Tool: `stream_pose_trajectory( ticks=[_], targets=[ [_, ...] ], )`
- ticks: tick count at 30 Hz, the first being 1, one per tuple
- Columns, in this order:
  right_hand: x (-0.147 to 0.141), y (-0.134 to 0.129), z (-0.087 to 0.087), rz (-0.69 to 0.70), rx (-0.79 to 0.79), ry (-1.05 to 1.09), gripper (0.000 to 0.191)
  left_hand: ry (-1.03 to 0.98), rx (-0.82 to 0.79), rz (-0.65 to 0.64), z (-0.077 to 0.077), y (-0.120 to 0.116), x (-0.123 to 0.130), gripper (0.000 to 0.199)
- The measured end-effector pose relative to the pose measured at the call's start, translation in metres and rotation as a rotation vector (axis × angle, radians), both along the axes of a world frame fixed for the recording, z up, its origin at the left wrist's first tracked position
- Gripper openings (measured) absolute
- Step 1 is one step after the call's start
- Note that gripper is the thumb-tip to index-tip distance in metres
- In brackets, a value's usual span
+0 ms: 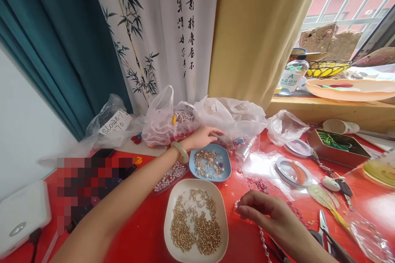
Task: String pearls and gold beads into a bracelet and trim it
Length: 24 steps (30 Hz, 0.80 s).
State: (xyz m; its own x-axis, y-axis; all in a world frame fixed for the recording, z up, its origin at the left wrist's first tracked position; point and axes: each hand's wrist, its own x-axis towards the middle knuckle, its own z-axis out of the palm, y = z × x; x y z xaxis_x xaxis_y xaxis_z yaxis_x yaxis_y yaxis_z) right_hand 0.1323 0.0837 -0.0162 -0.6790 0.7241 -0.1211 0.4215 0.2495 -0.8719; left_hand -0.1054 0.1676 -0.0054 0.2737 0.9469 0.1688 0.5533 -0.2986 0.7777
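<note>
My left hand [205, 136], with a ring and a pale bangle [180, 153] on the wrist, reaches past the far edge of a blue tray [228, 163]. Its fingers are stretched out beside a white plastic bag [230, 115]; whether they touch it I cannot tell. Mixed gold and white beads lie in that tray. Nearer me stands a cream tray [168, 213] of small gold beads [210, 230]. To its right, my right hand [265, 209] is closed in a pinch on a beaded strand [237, 205]. Pearly beads [263, 240] also hang below the palm.
Pink pearl beads [168, 178] lie in clear plastic left of the trays. On the right are scissors [324, 230], wire spools [291, 171], keys [344, 187] and a tin of green cord [339, 148]. A white device [24, 213] sits at far left. Bags line the back.
</note>
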Motion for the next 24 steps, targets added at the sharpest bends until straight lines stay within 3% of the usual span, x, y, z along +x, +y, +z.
stream_pose_trajectory(
  ticks=[4, 9, 15, 20, 24],
  targets=[
    [0.002, 0.001, -0.004, 0.001, 0.002, -0.001, 0.024, 0.089, 0.049, 0.058, -0.003, 0.02, 0.001, 0.036],
    [0.003, 0.0, -0.004, 0.0, 0.003, -0.014, 0.024, 0.202, -0.098, -0.085, -0.013, 0.016, 0.003, 0.027],
    [0.002, 0.0, -0.002, -0.004, 0.007, -0.025, 0.023, 0.128, 0.006, 0.085, -0.006, -0.005, 0.0, 0.021],
    [0.002, -0.001, 0.0, -0.002, -0.004, -0.018, 0.022, 0.34, -0.068, -0.062, -0.001, -0.016, -0.004, 0.022],
    [0.002, -0.001, -0.001, -0.005, -0.003, -0.022, 0.021, 0.459, -0.053, -0.201, -0.015, -0.02, -0.001, 0.036]
  ],
)
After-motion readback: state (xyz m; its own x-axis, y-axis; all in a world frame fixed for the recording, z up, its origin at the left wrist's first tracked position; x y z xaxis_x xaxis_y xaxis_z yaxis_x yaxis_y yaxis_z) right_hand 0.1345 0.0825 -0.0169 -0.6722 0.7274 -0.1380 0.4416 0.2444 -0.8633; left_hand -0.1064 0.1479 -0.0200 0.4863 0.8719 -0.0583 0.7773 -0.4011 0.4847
